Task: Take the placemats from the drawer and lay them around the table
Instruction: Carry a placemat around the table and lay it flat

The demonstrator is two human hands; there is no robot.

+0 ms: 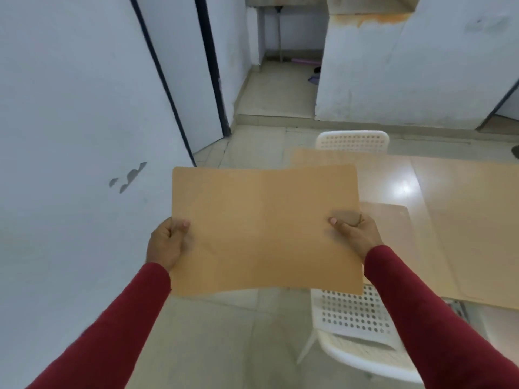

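I hold a tan rectangular placemat [264,228] flat in front of me, above the floor and just left of the table. My left hand [165,242] grips its left edge with the thumb on top. My right hand [355,228] grips its right edge the same way. Both sleeves are dark red. A second tan placemat [389,217] lies on the light wooden table [463,220] at its near left side, partly hidden behind the held one. Whether the held mat is a single one or a stack I cannot tell. No drawer is in view.
A white perforated chair [356,329] stands under my right arm at the table's near side. Another white chair [352,141] stands at the table's far end. A white wall [70,136] is close on the left. A tiled floor leads to a doorway ahead.
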